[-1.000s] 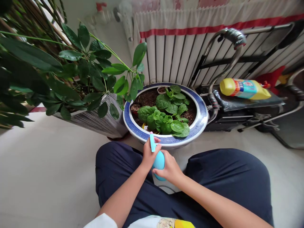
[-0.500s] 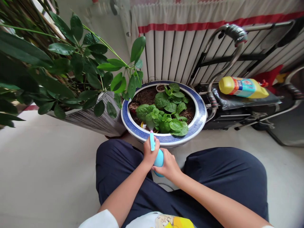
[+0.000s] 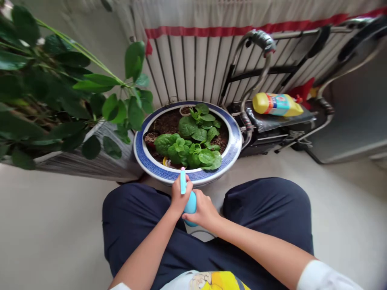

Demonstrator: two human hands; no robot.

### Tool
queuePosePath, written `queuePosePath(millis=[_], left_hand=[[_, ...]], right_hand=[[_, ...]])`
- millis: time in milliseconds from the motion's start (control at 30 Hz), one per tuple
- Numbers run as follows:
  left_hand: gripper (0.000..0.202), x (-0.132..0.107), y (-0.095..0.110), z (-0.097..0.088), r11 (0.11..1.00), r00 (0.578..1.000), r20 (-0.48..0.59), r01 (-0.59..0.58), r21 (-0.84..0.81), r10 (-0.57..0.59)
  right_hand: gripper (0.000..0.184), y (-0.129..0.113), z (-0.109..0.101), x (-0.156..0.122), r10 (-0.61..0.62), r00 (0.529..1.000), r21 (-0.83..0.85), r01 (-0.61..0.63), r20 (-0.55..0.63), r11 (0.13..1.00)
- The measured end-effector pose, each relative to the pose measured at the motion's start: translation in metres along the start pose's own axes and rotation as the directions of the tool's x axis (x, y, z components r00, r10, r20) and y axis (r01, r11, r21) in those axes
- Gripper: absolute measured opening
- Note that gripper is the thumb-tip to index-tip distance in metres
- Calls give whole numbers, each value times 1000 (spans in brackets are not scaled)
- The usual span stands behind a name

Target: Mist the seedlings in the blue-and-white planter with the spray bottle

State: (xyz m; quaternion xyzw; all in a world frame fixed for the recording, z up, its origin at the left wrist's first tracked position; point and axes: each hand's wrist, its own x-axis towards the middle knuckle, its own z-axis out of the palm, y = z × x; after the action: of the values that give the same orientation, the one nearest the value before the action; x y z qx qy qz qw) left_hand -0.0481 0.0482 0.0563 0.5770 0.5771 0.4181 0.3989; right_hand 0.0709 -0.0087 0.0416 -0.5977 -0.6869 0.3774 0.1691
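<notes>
A light-blue spray bottle with a pink nozzle tip is held between both hands, pointing away from me. My left hand is wrapped round its neck and trigger head. Lower down, my right hand grips the bottle's body from the right side. Just beyond the nozzle stands a round blue-and-white ceramic pot of dark soil. Leafy green plants grow in it, and some leaves look wet. Parts of the bottle and several fingertips are hidden by the hands.
A tall plant in a grey-white planter leans in from the left. At the right, a yellow bottle lies on the seat of a metal-framed walker. A white slatted radiator is behind the pot.
The view has shifted right, so everything appears further left. The pale spray seen at the nozzle earlier no longer shows. Both hands keep their hold on the spray bottle.
</notes>
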Motion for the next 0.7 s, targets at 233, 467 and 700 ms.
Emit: queuePosePath(millis=[233, 467, 700], left_hand=[[11, 0, 2, 5, 997, 997, 8, -71, -29, 71], [8, -3, 0, 7, 999, 1000, 10, 18, 47, -19], [15, -3, 12, 10, 998, 998, 26, -53, 12, 53]], right_hand=[[79, 8, -7, 4, -10, 999, -100, 7, -30, 995], [81, 7, -4, -3, -5, 999, -81, 2, -35, 997], [81, 7, -15, -2, -10, 999, -154, 2, -48, 988]])
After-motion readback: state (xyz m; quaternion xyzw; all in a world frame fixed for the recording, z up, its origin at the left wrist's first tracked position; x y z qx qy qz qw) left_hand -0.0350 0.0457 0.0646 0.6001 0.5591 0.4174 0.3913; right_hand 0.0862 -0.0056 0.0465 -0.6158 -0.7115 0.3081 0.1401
